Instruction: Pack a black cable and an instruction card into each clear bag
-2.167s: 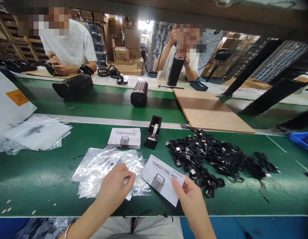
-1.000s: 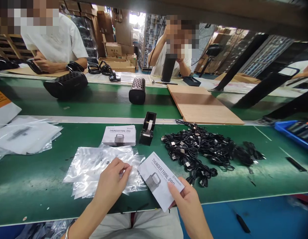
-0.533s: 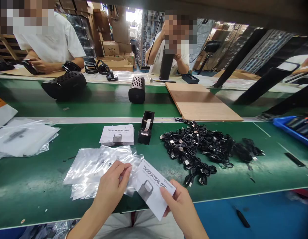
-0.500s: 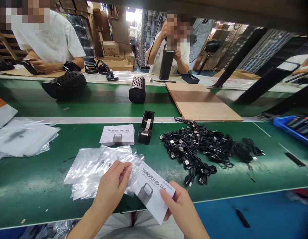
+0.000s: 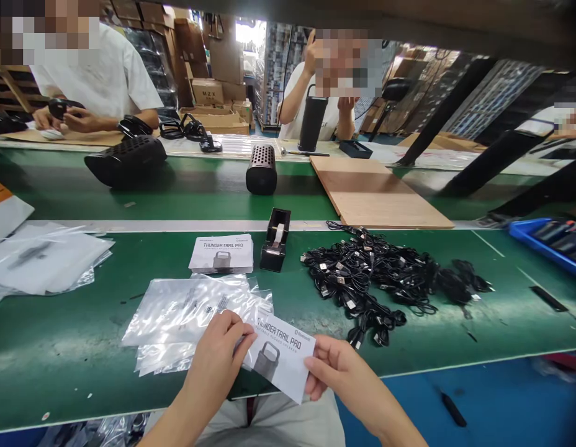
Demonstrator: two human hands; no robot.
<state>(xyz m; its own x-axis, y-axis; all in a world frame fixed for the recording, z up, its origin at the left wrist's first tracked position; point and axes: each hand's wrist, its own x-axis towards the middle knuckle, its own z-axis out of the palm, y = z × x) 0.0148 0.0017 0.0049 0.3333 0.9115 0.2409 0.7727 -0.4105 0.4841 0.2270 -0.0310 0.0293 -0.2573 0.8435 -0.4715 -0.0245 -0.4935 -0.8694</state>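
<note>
My right hand (image 5: 337, 366) grips the right edge of a white printed leaflet (image 5: 288, 351) marked THUNDER TRAIL PRO, thumb on top. Its left edge meets the mouth of a clear plastic bag (image 5: 251, 310), which my left hand (image 5: 223, 344) pinches between thumb and fingers. How far the leaflet sits inside the bag is hard to make out. More clear bags (image 5: 171, 310) lie in a loose pile under and beside my left hand. Beyond them rests a stack of the same leaflets (image 5: 221, 254).
A black tape dispenser (image 5: 275, 241) stands beside the leaflet stack, left of a heap of black USB cables (image 5: 372, 267). Black speakers (image 5: 261, 171) and a wooden board (image 5: 381, 192) lie on the far belt. A blue tray (image 5: 549, 248) is at right. Two co-workers sit opposite.
My right hand has brought the leaflet leftward against the bag and turned it flatter. My left hand has shifted slightly right and down. Across the belt, the left co-worker's hands have moved.
</note>
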